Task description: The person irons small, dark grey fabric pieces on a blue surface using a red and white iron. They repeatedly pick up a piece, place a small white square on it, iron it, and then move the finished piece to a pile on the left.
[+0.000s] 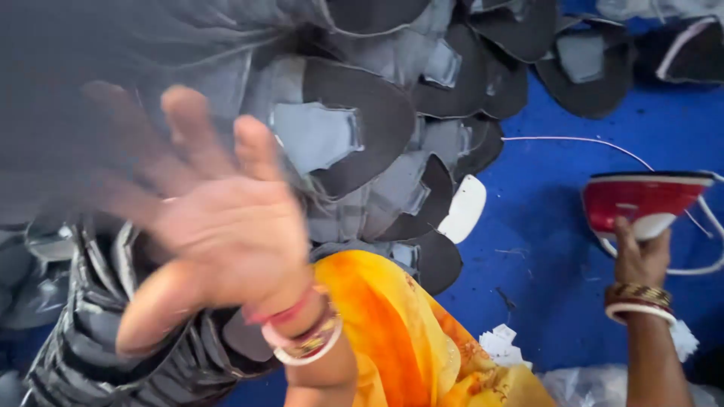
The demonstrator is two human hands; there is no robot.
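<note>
Iron: a red and white electric clothes iron (645,202) sits at the right of the frame on the blue cloth-covered surface (558,249), tipped so its flat underside faces up and away.
Right hand: the right hand (641,256) comes up from the lower right edge, with gold and white bangles at the wrist; its fingers (626,230) are curled around the rear of the iron, grasping it.
Left hand: the left hand (219,218) is raised in mid-left of the frame, blurred, palm toward the camera; its fingers (185,120) are spread wide and released, and they hold nothing. Whether they brush the pieces behind them cannot be told.
Cord: a thin white cord (581,142) runs across the blue surface from the pile toward the iron.
Pile: overlapping dark grey sole-shaped pieces with lighter grey patches (354,128) fill the upper centre, and one white oval piece (464,207) lies at the pile's lower right edge.
Strips: a stack of dark glossy strips (90,332) lies in the lower left.
Cloth: orange and yellow fabric (392,332) drapes at bottom centre.
Risk, iron: if hot, its plate could scorch the blue cover or the nearest grey pieces, or burn the fingers so close to it.
Risk, cord: the loose cord could snag and tug the iron over.
Risk, left hand: the open hand sweeping near the pile could scatter the stacked pieces.
</note>
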